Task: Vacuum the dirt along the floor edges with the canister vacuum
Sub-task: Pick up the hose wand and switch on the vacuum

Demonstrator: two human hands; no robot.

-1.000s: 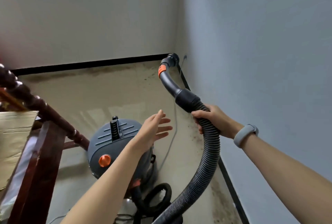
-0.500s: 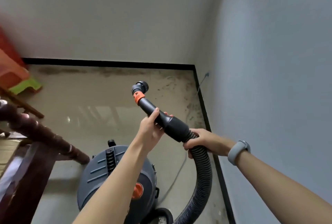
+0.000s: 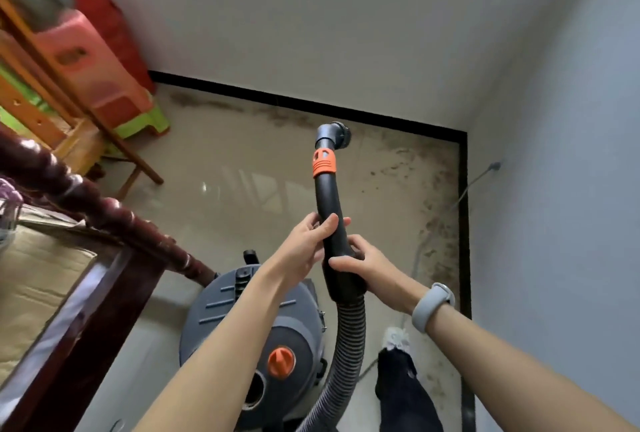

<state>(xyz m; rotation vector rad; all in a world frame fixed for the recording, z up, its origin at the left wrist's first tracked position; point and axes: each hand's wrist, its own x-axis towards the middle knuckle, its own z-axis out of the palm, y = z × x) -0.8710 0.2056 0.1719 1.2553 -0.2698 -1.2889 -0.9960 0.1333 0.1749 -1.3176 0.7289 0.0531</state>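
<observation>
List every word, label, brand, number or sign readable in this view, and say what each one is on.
No readable text anywhere in this view.
Canister vacuum: no brand or label legible on its grey lid; the orange knob bears no readable marking.
Orange collar on the hose handle: moulded ridges and cut-outs only, no letters.
Wristband: blank from this angle.
Pink stool: a dark slot, too blurred to read.

Our left forearm [image 3: 221,345] covers the middle of the canister vacuum [image 3: 294,338] below the grip, and the bottom edge cuts off its base. The ribbed hose [image 3: 349,345] runs out of frame beneath our hands. The stools [image 3: 86,60] far left of the grip are blurred.
</observation>
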